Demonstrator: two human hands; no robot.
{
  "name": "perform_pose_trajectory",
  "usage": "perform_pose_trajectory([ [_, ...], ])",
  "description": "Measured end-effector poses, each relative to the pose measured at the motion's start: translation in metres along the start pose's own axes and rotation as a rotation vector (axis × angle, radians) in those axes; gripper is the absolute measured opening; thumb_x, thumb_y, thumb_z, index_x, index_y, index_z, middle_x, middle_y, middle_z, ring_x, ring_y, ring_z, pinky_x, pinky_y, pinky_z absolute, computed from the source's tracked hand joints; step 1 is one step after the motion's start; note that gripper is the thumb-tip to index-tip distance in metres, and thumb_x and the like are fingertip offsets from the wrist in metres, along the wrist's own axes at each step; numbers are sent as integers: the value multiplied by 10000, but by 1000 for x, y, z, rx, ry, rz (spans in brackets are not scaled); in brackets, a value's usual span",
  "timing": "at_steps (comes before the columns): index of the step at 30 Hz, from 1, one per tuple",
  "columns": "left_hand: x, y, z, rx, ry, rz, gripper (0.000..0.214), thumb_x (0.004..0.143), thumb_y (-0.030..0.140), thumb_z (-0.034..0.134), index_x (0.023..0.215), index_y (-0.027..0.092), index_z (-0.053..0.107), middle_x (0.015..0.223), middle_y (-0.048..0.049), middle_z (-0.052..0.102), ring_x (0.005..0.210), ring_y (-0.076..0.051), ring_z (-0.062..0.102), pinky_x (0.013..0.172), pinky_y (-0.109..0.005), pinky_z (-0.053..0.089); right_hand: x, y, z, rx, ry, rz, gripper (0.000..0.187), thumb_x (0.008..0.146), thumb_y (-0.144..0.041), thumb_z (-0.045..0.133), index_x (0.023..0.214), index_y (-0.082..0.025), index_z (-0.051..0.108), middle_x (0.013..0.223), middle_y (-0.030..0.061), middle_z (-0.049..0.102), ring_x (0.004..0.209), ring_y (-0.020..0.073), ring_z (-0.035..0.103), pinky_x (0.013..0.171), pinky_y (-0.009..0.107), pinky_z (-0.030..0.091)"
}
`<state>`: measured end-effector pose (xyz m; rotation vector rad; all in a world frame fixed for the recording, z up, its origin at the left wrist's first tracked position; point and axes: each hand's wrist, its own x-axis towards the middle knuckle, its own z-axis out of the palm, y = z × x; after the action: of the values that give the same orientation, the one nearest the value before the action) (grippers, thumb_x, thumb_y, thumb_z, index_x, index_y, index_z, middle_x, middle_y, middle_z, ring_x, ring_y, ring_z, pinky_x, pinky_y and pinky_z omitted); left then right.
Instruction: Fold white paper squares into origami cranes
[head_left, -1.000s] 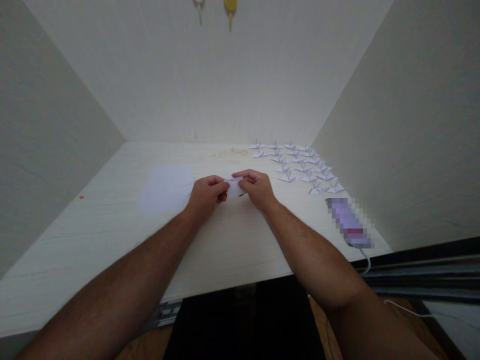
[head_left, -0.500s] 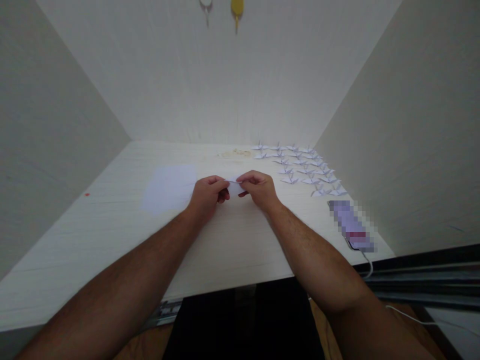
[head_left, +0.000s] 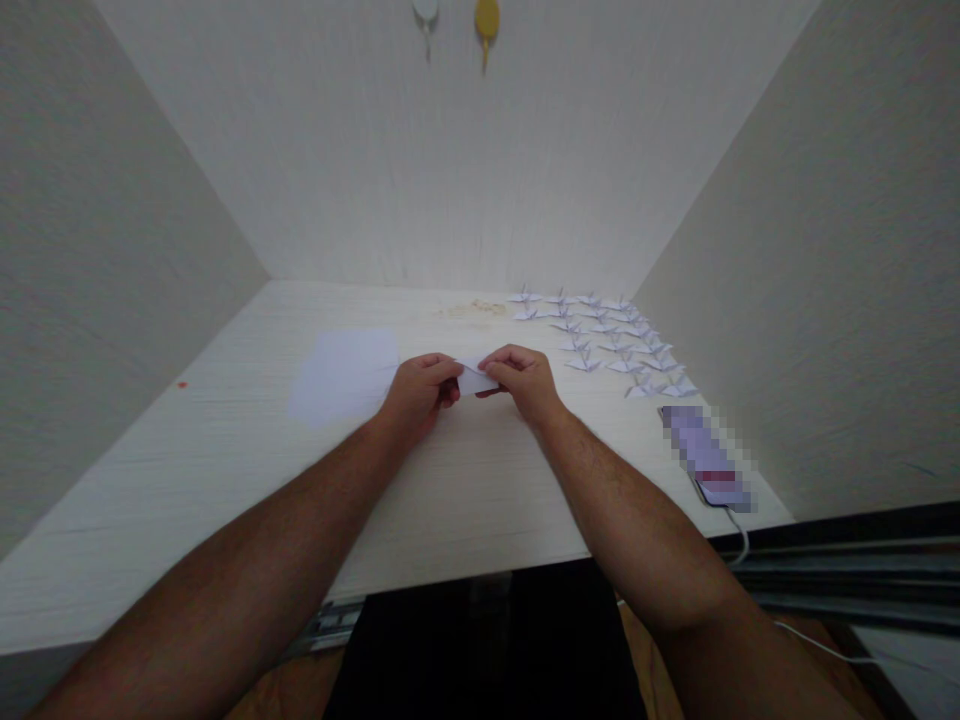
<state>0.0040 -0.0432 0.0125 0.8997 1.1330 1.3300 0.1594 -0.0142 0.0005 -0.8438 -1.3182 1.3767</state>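
Between my two hands, above the middle of the white table, is a small folded piece of white paper. My left hand pinches its left end between thumb and fingers. At the other end, my right hand grips it with the thumb along the upper edge. A fold runs across the top of the paper; its finer creases are too small to make out. Left of my left hand lies a stack of white paper sheets. Rows of white folded paper cranes stand beyond my right hand.
A phone, blurred out, lies at the right with a white cable running off the table's front edge. Walls enclose the table at the back and both sides. Two hooks, one yellow, hang on the back wall.
The paper has tilted so that more of its front face shows between my hands. My right hand has shifted slightly along it. The whole view has moved a little.
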Motion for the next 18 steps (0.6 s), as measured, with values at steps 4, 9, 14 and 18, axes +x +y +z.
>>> perform_pose_trajectory([
  [4,0,0,0,17,-34,1,192,620,269,732,593,154,581,464,11,534,390,-78,459,376,-207,282,-1,-2,1,21,0,23,276,606,-378,805,688,-177,635,599,-36,652,548,111,624,551,301,625],
  [9,0,0,0,82,-13,7,238,640,307,762,608,159,578,421,29,501,358,-62,406,378,-202,240,0,1,2,24,-21,27,316,583,-389,822,723,-183,629,621,-39,667,584,114,642,577,302,630],
  [14,0,-2,0,81,17,17,215,639,282,755,609,159,582,427,33,507,367,-61,409,386,-202,248,0,1,2,38,-41,30,304,607,-368,807,770,-179,634,636,-29,674,609,127,660,593,312,634],
  [18,1,-3,0,110,35,35,229,653,289,740,580,165,561,423,34,499,369,-61,397,390,-208,252,1,2,2,37,-33,50,314,609,-379,803,774,-179,625,638,-31,679,589,125,658,571,305,626],
])
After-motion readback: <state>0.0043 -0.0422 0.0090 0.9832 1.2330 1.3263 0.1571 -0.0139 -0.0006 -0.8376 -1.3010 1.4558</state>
